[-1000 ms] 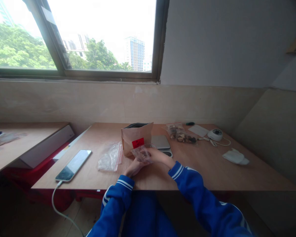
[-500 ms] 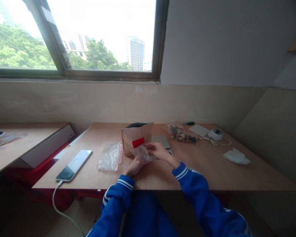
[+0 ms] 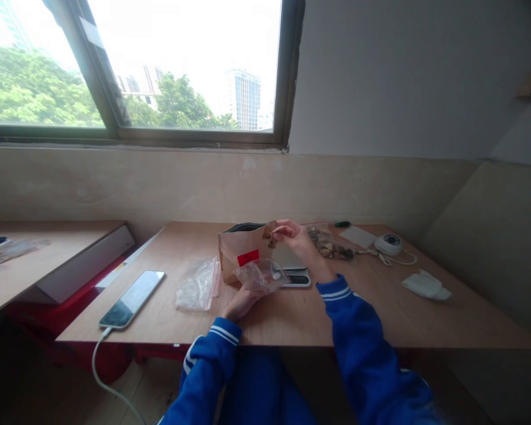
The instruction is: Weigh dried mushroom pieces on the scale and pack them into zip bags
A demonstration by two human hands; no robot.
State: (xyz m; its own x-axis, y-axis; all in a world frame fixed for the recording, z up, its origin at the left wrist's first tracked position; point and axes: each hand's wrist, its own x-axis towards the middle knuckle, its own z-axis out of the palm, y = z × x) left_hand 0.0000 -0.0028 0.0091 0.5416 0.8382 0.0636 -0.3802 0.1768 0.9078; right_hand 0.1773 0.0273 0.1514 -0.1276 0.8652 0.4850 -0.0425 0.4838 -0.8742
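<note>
My left hand (image 3: 243,300) rests on the wooden table (image 3: 292,313) and grips a small clear zip bag (image 3: 259,274) held open in front of me. My right hand (image 3: 294,235) is raised above the brown paper bag (image 3: 243,251) with a red label, pinching a small brown piece (image 3: 272,230) between its fingertips. A small digital scale (image 3: 292,265) sits just behind the clear bag, partly hidden by my right wrist.
A pile of empty clear bags (image 3: 197,283) lies left of the paper bag. A phone (image 3: 131,298) on a cable lies at the table's left edge. Filled bags of brown pieces (image 3: 330,245), a white round device (image 3: 388,243) and a white cloth (image 3: 425,284) lie to the right.
My right hand left the clear bag and rose up and back over the paper bag, now pinching a brown piece. The left hand stayed on the clear bag.
</note>
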